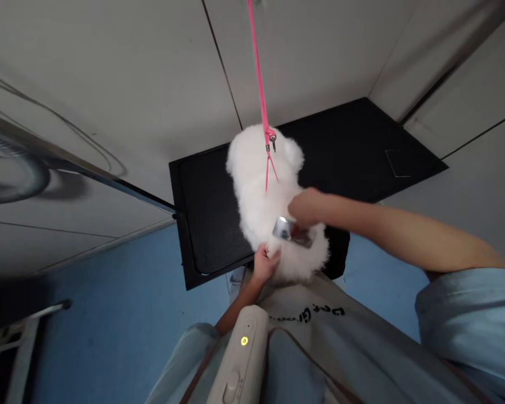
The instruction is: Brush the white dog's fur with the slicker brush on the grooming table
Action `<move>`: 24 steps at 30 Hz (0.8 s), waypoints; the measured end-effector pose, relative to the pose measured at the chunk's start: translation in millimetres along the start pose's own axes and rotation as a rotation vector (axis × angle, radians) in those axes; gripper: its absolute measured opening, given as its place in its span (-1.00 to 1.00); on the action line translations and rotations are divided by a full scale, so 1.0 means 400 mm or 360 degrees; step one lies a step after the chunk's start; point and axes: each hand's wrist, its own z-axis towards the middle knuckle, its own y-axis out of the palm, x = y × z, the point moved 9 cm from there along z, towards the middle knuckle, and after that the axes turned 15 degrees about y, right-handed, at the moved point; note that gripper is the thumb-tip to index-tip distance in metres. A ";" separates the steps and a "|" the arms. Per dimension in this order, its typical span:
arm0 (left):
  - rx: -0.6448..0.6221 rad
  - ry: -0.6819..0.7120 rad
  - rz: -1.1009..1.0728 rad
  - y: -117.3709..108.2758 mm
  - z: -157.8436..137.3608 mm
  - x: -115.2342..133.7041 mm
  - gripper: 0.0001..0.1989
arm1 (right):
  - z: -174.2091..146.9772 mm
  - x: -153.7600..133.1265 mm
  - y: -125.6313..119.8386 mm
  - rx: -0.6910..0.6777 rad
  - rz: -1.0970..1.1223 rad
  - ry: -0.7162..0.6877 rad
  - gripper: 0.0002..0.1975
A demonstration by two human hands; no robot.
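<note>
One white fluffy dog (250, 196) is on one black grooming table (340, 151); above it, one pink tether (258, 73) and the right hand (307, 206), gripping one metal-headed grooming tool (282, 228); by the table's near edge, the left hand (264, 265), grip unclear.

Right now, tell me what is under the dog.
A black table shows on both sides of the dog. The part directly beneath its body is covered, so its paws and anything else there cannot be seen.

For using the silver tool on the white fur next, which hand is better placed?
Probably the right hand: it appears to hold the silver tool at the white fur. The left hand is beside the fur's near edge.
</note>
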 end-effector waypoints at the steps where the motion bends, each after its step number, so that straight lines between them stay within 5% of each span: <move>1: -0.0009 0.0019 0.0012 0.005 0.001 0.003 -0.65 | -0.003 0.025 -0.003 0.0029 -0.0003 0.0127 -0.68; 4: -0.0045 0.0080 0.0018 0.020 0.003 0.017 -0.60 | -0.026 0.069 -0.023 0.0216 0.0051 0.0305 -0.65; 8: -0.0077 0.0084 0.0052 0.023 0.000 0.025 -0.62 | -0.054 0.041 0.037 0.0002 0.0039 0.0031 -0.68; 13: -0.0090 0.0135 0.0103 0.015 0.009 0.030 -0.65 | -0.078 0.159 0.016 0.0323 0.0122 0.0563 -0.66; 18: -0.0097 0.0074 0.0056 0.020 0.014 0.024 -0.58 | -0.100 0.091 0.081 0.0062 0.0200 0.0218 -0.66; 22: -0.0077 0.0055 0.0016 0.026 0.012 0.034 -0.56 | -0.122 0.192 0.066 0.0328 0.0181 0.0782 -0.64; 24: -0.0097 0.0034 0.0016 0.034 0.015 0.034 -0.57 | -0.133 0.174 0.073 0.0368 0.0215 0.0679 -0.64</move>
